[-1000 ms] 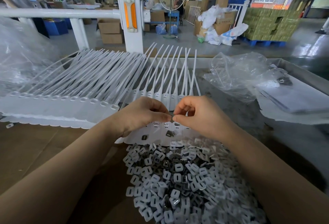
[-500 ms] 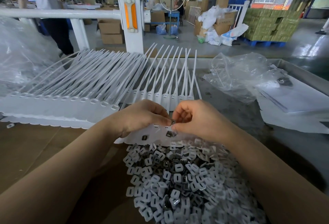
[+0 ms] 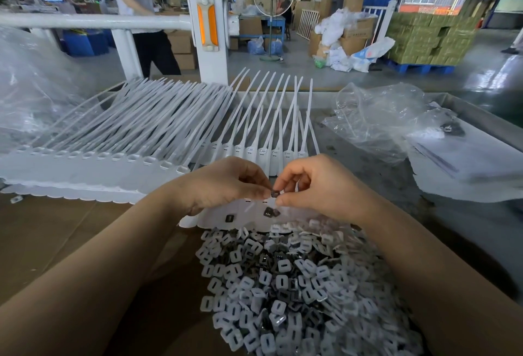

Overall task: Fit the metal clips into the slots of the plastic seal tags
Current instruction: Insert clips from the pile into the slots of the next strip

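My left hand (image 3: 223, 183) and my right hand (image 3: 319, 185) meet fingertip to fingertip over a sheet of white seal tags (image 3: 254, 217). Between them both pinch one small dark metal clip (image 3: 275, 193). Two more dark clips (image 3: 268, 212) and a third (image 3: 229, 217) lie loose on that sheet. A long fanned row of white seal tags (image 3: 141, 140) with thin straps stretches from the far left to the centre. In front of me lies a big heap of small white and metal clip pieces (image 3: 297, 285).
Crumpled clear plastic bags (image 3: 379, 117) lie at the right, another at the far left (image 3: 31, 86). A white railing post (image 3: 208, 27) stands behind the table. A person (image 3: 141, 13) walks behind the railing. Brown cardboard (image 3: 56, 236) covers the left tabletop.
The metal clip now shows clearly between my fingertips, which have lowered slightly toward the tag sheet. The person behind the railing has walked to the right.
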Demonstrator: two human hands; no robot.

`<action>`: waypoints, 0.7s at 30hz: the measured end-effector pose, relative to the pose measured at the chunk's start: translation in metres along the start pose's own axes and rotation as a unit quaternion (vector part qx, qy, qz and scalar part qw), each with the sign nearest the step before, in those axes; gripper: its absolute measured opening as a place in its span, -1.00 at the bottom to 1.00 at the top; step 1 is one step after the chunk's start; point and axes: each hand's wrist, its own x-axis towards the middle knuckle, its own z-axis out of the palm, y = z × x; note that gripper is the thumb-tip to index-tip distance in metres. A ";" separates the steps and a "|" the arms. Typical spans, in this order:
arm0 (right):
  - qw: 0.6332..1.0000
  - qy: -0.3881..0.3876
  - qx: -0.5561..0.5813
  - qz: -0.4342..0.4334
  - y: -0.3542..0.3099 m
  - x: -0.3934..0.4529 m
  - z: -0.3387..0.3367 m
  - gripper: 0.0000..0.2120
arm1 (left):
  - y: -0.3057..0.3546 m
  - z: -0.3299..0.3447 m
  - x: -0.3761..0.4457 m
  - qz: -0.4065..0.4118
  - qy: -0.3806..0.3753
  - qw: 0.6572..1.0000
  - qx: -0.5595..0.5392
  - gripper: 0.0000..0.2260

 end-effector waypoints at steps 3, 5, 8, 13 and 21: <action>1.000 0.011 0.001 -0.011 0.000 0.000 0.000 -0.83 | 0.000 -0.001 -0.001 0.000 0.004 1.000 -0.012 -0.95; 1.000 0.010 0.008 -0.013 -0.001 0.000 0.000 -0.83 | 0.000 -0.002 -0.001 0.002 0.009 1.000 -0.015 -0.87; 1.000 0.003 0.014 -0.013 -0.001 -0.001 -0.001 -0.83 | 0.000 -0.002 -0.001 -0.003 0.013 1.000 -0.012 -0.75; 1.000 0.013 0.016 -0.006 -0.001 -0.001 -0.001 -0.82 | 0.002 -0.001 -0.003 -0.012 0.006 1.000 0.006 -0.69; 1.000 0.015 0.013 0.013 0.001 -0.001 0.001 -0.78 | 0.006 0.005 -0.002 -0.007 0.018 0.999 -0.026 -0.91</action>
